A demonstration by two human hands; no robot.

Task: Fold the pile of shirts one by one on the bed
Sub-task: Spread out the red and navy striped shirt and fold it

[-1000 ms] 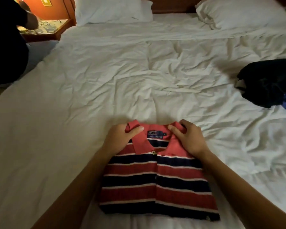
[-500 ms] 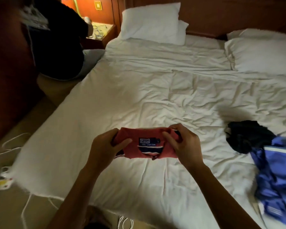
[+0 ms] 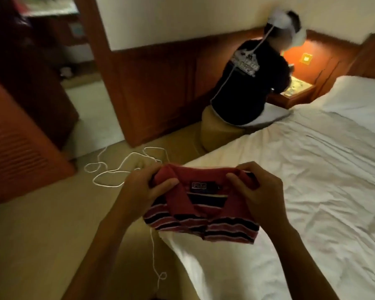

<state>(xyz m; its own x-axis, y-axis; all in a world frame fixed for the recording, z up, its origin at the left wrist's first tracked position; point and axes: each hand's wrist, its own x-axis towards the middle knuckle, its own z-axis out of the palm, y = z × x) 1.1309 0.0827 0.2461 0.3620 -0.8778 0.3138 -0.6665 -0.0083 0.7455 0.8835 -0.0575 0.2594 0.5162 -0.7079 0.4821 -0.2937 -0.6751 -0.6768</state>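
Swung leftward since half a second ago, the view has lost the pillows and the dark and blue clothes, and the folded shirt (image 3: 204, 215), then held over the middle of the mattress, now hangs over the near corner.

White and heavily creased, the bed (image 3: 312, 191) fills the right side, its sheet dropping over the corner below the shirt. Beige floor (image 3: 52, 234) spreads to the left, backed by dark wood panelling (image 3: 160, 94) under a pale wall, with an orange louvred panel (image 3: 13, 144) at the far left. Another person (image 3: 247, 87) in a black printed top kneels beside the bed, facing a lit nightstand (image 3: 294, 94).

The shirt is a polo with red, navy and thin white stripes and a plain red collar, folded into a compact block; whether its lower edge touches the sheet cannot be told. The left hand (image 3: 139, 191) pinches the collar's left end, thumb on top and fingers curled beneath. The right hand (image 3: 260, 200) grips the right end the same way.

A white cord (image 3: 117, 169) loops loosely across the floor behind the left hand. A small dark label (image 3: 200, 185) sits inside the collar, blurred beyond reading.
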